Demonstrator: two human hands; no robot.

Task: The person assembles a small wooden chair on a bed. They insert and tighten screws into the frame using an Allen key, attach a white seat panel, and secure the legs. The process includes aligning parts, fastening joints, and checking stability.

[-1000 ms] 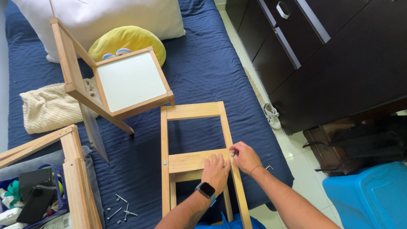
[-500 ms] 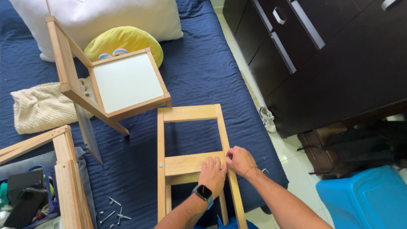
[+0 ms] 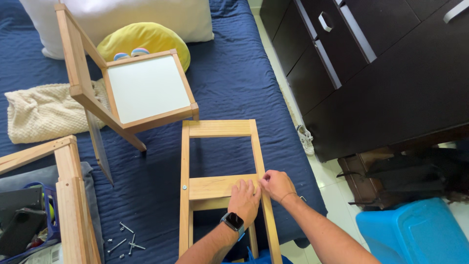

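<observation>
A wooden chair frame (image 3: pixel 220 183) lies flat on the navy-blue bed (image 3: pixel 234 83), w/ a finished chair (image 3: pixel 132 88) beside it. Left hand (image 3: pixel 244 200) presses flat, fingers spread, on the crossbar; right hand (image 3: pixel 277 185) pinches at the frame's right rail. Loose screws (image 3: pixel 124 239) lie nearby.

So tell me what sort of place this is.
Most likely a bedroom at home: a bed with a navy quilt, a white pillow at its head, and a dark dresser alongside.

Both hands, left hand (image 3: pixel 245 199) and right hand (image 3: pixel 277 186), press a wooden frame (image 3: pixel 218 187).
</observation>
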